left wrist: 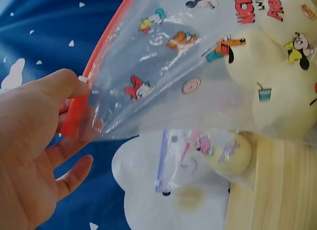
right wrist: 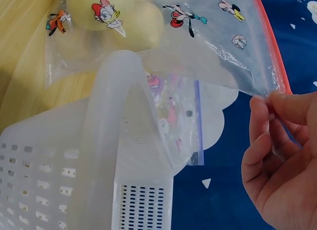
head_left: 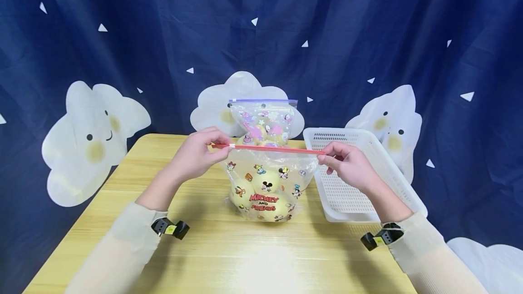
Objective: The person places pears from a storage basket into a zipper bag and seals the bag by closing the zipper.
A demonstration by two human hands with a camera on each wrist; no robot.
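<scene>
A clear zip bag (head_left: 267, 180) printed with cartoon characters and a red top strip stands upright on the table, with several pale yellow round things (left wrist: 285, 99) inside. At the strip's left end, my left hand (head_left: 204, 151) pinches the red edge between thumb and fingers, close to a small white slider (head_left: 232, 146). My right hand (head_left: 347, 162) pinches the bag's top right corner. The red strip (head_left: 278, 149) is stretched straight between both hands. Behind it stands a second clear bag (head_left: 263, 121) with a purple top strip, holding yellowish round things.
To the right on the wooden table (head_left: 220, 257) sits a white perforated plastic basket (head_left: 339, 217), near my right hand. A dark blue curtain (head_left: 261, 26) with white clouds and triangles hangs behind the table.
</scene>
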